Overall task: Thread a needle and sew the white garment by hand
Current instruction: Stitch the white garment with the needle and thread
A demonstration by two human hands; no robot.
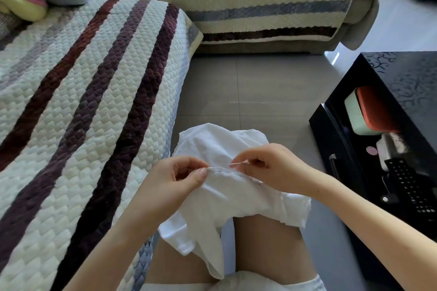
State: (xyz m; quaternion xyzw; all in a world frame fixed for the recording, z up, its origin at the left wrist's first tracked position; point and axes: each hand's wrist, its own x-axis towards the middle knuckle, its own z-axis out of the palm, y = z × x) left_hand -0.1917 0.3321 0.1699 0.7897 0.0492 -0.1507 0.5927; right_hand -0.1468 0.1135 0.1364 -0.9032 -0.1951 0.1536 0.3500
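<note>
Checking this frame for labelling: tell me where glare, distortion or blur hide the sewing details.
Head view: wide-angle lens bows the sofa; daylight glares on the black table; the white garment looks nearly washed out; the needle in the right hand is a thin glint, thread too faint to see.

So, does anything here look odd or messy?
Nothing really stands out. The white garment lies bunched over the lap, the left hand pinches its seam, and the right hand holds the needle beside it.
</note>
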